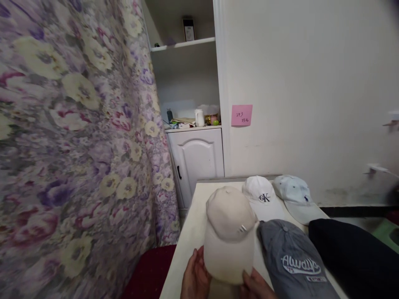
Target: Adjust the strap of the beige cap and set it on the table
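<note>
A beige baseball cap (229, 220) with a small mark on its front is raised over the near end of the table, brim toward me. My right hand (257, 285) pinches the brim's front right edge, thumb on top. At the brim's left edge is my left hand (195, 275), closed against it with some fingers hidden behind. Close by on the right lies a grey cap (291, 253) with white "Always" lettering. Beyond the beige cap sit a white cap (260, 197) with a dark logo and a pale blue cap (294, 197).
The cream table (188, 245) carries the caps, with a black cloth item (352, 257) at right. A floral curtain (93, 137) hangs on the left, above a dark red surface (151, 272). Behind stand a white cabinet (201, 155) and a wall with a pink note (241, 115).
</note>
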The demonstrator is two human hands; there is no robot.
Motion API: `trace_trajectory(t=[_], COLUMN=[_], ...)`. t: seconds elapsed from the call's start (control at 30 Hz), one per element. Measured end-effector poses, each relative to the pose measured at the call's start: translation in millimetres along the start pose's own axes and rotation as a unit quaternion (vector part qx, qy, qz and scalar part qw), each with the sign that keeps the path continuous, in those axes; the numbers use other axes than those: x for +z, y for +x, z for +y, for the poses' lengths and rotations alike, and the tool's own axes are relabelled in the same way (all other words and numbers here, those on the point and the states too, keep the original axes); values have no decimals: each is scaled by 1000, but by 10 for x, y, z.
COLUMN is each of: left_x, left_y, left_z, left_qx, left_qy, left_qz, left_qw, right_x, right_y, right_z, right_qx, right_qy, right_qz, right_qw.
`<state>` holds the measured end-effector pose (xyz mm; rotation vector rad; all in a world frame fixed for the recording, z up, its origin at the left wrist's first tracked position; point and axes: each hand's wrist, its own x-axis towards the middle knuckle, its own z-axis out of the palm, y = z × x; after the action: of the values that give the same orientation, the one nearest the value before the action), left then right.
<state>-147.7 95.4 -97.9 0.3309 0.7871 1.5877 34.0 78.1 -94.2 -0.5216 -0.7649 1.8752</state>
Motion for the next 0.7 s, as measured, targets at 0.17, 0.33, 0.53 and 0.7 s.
trace_trajectory(t=[0.17, 0.33, 0.53, 0.7], left_x=[-132, -135, -88, -82], left_y=[128, 117, 81, 71], left_z=[-112, -133, -130, -143], left_qx=[-39, -67, -79, -80], left_qy=[1, 8, 24, 44], left_qz=[20, 19, 28, 15], left_qw=[999, 998, 996, 996], right_x=[58, -126, -367, -417], right_y=[719, 1339, 1410, 1303], right_z=[29, -25, 44, 51], right_qx=[-78, -111, -103, -94], right_qy=[113, 107, 82, 75], right_qz=[90, 180, 252, 290], right_qw=[986, 972, 959, 949])
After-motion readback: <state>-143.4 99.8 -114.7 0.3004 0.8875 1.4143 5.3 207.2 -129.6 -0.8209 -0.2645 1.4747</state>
